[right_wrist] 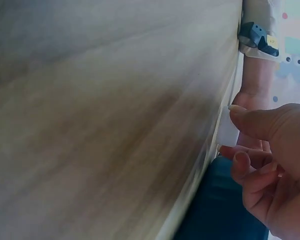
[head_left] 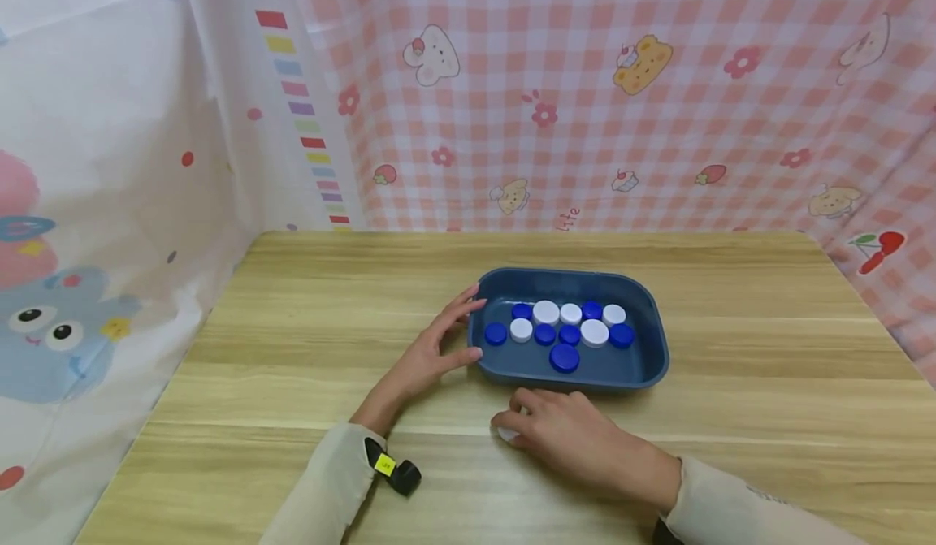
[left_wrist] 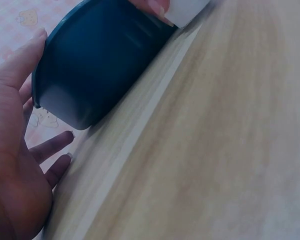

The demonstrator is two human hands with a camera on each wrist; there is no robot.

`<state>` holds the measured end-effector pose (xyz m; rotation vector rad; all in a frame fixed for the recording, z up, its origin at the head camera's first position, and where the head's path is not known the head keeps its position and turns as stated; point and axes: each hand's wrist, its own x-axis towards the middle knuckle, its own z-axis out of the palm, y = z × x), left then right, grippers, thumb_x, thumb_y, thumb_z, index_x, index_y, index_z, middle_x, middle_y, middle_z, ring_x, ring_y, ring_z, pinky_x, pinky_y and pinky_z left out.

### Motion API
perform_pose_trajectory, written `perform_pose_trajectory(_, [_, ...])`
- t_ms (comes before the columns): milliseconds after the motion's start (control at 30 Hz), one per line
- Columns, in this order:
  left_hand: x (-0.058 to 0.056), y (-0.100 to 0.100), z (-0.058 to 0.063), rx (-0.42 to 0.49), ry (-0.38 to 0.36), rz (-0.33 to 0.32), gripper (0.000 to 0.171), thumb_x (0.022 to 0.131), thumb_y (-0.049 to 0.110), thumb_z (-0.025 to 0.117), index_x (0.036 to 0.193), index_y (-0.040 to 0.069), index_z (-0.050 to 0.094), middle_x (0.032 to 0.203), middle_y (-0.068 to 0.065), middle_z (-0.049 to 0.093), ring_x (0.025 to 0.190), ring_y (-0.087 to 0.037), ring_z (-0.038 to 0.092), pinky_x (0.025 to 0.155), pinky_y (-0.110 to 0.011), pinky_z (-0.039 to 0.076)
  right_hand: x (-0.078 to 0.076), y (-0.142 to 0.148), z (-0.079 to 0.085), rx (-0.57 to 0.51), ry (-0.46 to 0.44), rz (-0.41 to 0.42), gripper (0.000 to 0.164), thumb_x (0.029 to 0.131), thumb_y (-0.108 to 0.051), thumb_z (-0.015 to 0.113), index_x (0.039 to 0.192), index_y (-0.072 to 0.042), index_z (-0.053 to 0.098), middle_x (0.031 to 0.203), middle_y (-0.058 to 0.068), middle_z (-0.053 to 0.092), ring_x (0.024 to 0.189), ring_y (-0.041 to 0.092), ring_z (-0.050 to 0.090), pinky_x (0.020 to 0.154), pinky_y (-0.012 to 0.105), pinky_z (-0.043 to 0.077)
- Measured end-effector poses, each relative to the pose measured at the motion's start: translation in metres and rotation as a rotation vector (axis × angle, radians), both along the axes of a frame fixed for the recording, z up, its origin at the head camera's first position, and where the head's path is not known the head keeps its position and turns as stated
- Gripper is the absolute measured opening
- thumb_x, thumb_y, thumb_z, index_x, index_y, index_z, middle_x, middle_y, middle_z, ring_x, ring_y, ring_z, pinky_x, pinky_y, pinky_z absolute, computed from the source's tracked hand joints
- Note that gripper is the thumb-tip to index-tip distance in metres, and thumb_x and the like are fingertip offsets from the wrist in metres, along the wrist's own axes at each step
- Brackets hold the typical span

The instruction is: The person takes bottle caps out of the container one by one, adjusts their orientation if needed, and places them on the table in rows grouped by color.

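Observation:
A dark blue rectangular tub (head_left: 653, 350) stands on the wooden table, holding several blue and white bottle caps; a large blue cap (head_left: 564, 357) lies nearest its front wall. My left hand (head_left: 427, 356) is at the tub's left end, thumb and fingers spread and fairly straight, touching its rim; two lower fingers (left_wrist: 57, 170) are apart from the wall in the left wrist view. In front of the tub, my right hand (head_left: 566, 435) pinches a white bottle cap (right_wrist: 228, 127) between thumb and fingertip, close to the tabletop. Its other fingers are curled.
The wooden table (head_left: 292, 309) runs back to a pink checked cloth (head_left: 475, 123) with cartoon prints. Another patterned white cloth (head_left: 110, 123) hangs along the left side. A black strap device (head_left: 395, 468) sits on the left sleeve.

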<state>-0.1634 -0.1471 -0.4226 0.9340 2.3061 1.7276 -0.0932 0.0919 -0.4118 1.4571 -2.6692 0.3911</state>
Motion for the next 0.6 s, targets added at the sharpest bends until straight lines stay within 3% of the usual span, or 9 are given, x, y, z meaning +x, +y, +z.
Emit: perform_pose_trajectory(600, [-0.0007,-0.0004,-0.0002,-0.004,-0.007,-0.003,0.059,0.092,0.007,0.064,0.145,0.003,0.038,0.158,-0.008,0.017,0.132,-0.032,0.036,0.106,-0.057,0.027,-0.0018,0.0005,-0.0041,0.004,-0.045,-0.034,0.025,0.091,-0.023,0.066,0.116,-0.024,0.065,0.097,-0.007,0.061,0.079,0.008,0.06,0.057,0.024,0.049])
